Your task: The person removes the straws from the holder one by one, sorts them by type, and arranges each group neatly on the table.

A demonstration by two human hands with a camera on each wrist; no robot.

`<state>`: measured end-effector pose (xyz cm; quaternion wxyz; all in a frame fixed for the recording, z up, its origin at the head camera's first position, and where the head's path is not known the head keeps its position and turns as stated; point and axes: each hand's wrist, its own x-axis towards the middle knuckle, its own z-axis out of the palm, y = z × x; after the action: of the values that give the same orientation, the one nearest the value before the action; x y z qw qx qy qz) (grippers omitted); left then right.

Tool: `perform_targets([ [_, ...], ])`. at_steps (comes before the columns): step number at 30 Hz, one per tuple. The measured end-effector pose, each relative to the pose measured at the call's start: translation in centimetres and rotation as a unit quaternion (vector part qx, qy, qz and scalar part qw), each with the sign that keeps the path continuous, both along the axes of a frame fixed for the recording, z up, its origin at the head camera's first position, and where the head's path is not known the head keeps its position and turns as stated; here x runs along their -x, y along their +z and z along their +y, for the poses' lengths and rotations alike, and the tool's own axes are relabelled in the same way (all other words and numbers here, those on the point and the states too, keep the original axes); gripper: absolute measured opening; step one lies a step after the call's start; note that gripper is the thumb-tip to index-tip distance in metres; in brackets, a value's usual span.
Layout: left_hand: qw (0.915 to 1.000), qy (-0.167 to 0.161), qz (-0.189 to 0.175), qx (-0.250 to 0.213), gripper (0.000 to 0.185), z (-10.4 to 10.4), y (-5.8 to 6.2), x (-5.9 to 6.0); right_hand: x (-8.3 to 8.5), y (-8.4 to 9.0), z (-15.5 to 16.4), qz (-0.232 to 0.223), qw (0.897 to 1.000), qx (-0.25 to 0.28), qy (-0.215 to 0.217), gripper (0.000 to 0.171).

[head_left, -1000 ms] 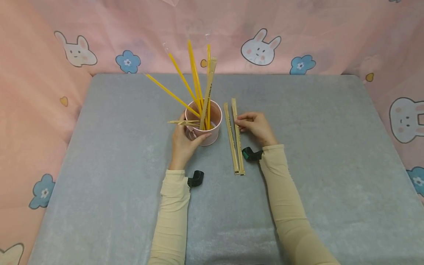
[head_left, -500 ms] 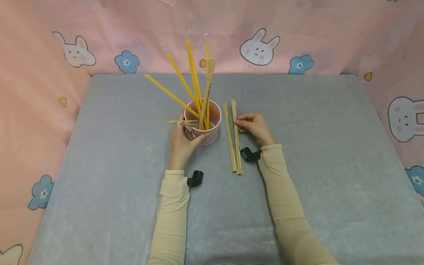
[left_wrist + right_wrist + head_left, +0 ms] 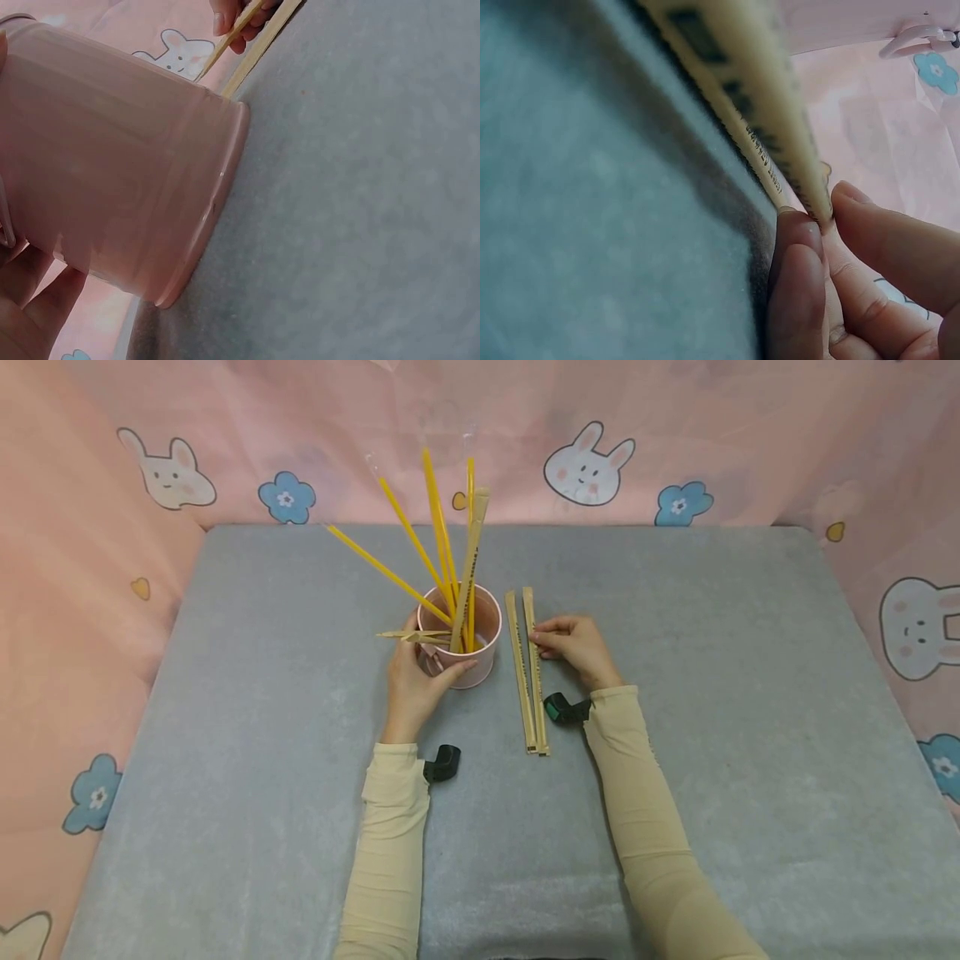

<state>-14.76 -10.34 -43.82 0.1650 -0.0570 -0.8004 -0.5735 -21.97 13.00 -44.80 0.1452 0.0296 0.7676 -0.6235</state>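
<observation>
Straw (image 3: 537, 683) at 4 o'clock from the cup (image 3: 124, 157) has barely shifted: our right hand (image 3: 577, 647), nearly closed, pinches it; our left hand (image 3: 412, 692) clasps the cup, so the straw remains outside.

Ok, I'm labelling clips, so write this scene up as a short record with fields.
Left hand: grips a round pink bucket
Right hand: pinches a long tan paper packet
Between packet and bucket: a second tan paper packet
In bucket: thin yellow sticks, more tan paper packets
Surface: grey tabletop
Backdrop: pink sheet printed with rabbits and flowers
</observation>
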Motion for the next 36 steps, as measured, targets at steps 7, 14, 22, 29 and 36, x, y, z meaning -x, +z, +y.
perform_targets([
  [7,0.9999,-0.002,0.002,-0.012,0.092,0.04,0.06,0.05,0.08,-0.03,0.03,-0.001,1.000,-0.004,0.004,0.029],
  [14,1.0000,0.003,-0.002,-0.002,0.092,0.04,0.00,0.06,0.09,-0.08,0.07,0.003,1.000,0.000,0.014,0.026],
  [22,1.0000,0.002,-0.002,0.000,0.093,0.06,0.02,0.05,0.00,0.02,0.02,0.011,1.000,-0.019,0.022,0.023],
  [29,1.0000,0.004,0.000,0.005,0.092,0.07,0.05,-0.01,-0.17,0.25,-0.18,0.034,0.990,-0.130,0.052,0.022],
  [36,1.0000,0.000,0.007,-0.001,0.092,0.06,0.01,0.04,-0.03,0.10,-0.42,0.062,0.982,-0.171,0.057,0.018],
])
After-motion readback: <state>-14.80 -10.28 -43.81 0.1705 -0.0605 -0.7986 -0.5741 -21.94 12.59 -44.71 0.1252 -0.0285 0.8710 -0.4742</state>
